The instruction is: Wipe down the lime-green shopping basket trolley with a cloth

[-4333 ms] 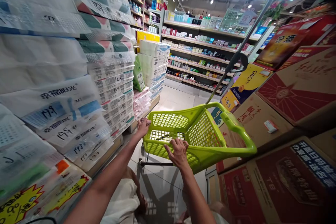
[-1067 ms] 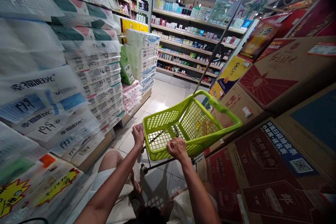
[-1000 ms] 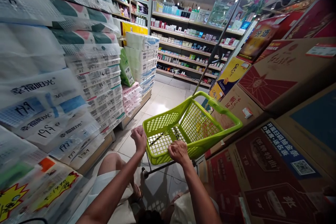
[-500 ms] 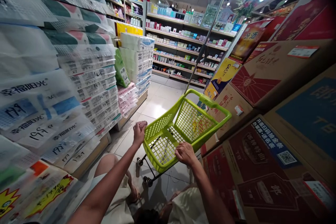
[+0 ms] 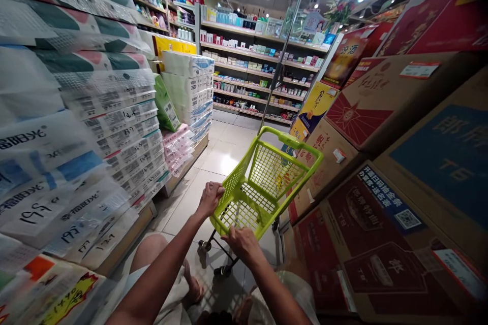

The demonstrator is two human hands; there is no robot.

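A lime-green plastic shopping cart (image 5: 249, 198) with a grid basket stands in front of me, its dark wheels on the tiled floor. The basket holds nothing that I can see. My left hand (image 5: 211, 198) is closed on the cart's rim at its left near corner, fingers curled over the edge. At the near rim, lower and further right, my right hand (image 5: 241, 244) is curled round the edge with knuckles up. The undersides of both hands' fingers are hidden.
Tall stacks of packaged tissue (image 5: 122, 111) line the left side on a low wooden platform. Stacked liquor cartons (image 5: 358, 203) crowd close on the right. Shelves of small boxes and bottles (image 5: 259, 51) stand behind a slanted metal pole (image 5: 287, 40). Floor tiles (image 5: 224, 137) run between.
The cart has turned slightly, its handle shifting left. My right hand has moved left along the near rim, and my left hand a little right and down. The view has swung slightly right.
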